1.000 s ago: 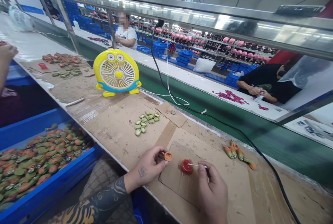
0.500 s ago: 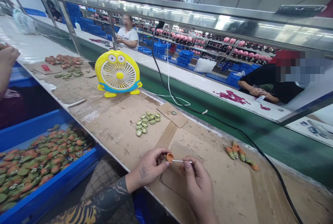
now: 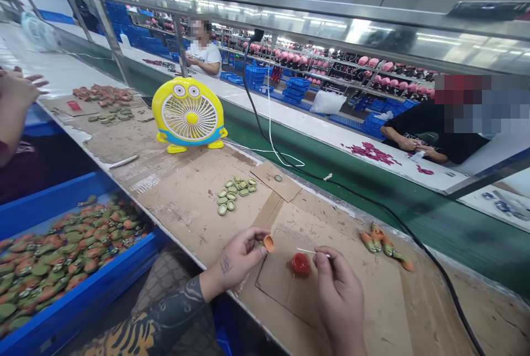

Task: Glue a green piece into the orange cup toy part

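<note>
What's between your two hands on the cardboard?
Head view: a small red cup sits on the cardboard between your left hand and right hand, beside the white stick.

This place is a factory workshop — one long production line. A green conveyor belt (image 3: 414, 218) runs beside a workbench covered with cardboard (image 3: 194, 201), and a seated worker (image 3: 202, 55) is across it. There are a blue tray of small moulded parts (image 3: 83, 295), many blue plastic crates (image 3: 254, 74), and, behind — metal racks (image 3: 331, 72) with rows of pink and black goods.
</note>
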The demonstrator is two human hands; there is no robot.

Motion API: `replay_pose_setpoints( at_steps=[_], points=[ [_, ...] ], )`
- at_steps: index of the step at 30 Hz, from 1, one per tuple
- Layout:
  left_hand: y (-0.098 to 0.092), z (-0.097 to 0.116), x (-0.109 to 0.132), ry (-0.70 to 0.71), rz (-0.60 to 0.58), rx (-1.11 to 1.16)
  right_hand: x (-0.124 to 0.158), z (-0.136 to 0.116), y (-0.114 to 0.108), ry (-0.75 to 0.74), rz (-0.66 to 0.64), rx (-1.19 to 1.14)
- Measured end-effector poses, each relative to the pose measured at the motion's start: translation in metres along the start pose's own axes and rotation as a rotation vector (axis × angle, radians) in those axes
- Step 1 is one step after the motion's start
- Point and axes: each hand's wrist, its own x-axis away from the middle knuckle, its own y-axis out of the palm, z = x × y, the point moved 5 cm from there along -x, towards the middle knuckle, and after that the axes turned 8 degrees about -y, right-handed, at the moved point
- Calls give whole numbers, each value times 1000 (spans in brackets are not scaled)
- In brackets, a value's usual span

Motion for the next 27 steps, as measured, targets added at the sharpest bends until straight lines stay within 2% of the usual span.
replay_pose_setpoints(
  at_steps=[4, 10, 14, 17, 23, 27],
  points=[
    [-3, 4, -3, 10, 39, 114, -6, 8, -9, 4, -16, 139],
    [-3, 5, -1, -11, 79, 104, -7, 14, 7, -34, -125, 158],
    [-4, 6, -2, 22, 61, 95, -9, 16, 12, -40, -144, 172],
    [-6, 3, -4, 49, 41, 26, -8, 15, 8, -29, -124, 169],
    [-1, -1, -3, -2, -14, 15, 3, 11, -11, 54, 49, 33],
    [0, 1, -1, -48, 8, -88, 12, -2, -2, 48, 9, -162]
  ],
)
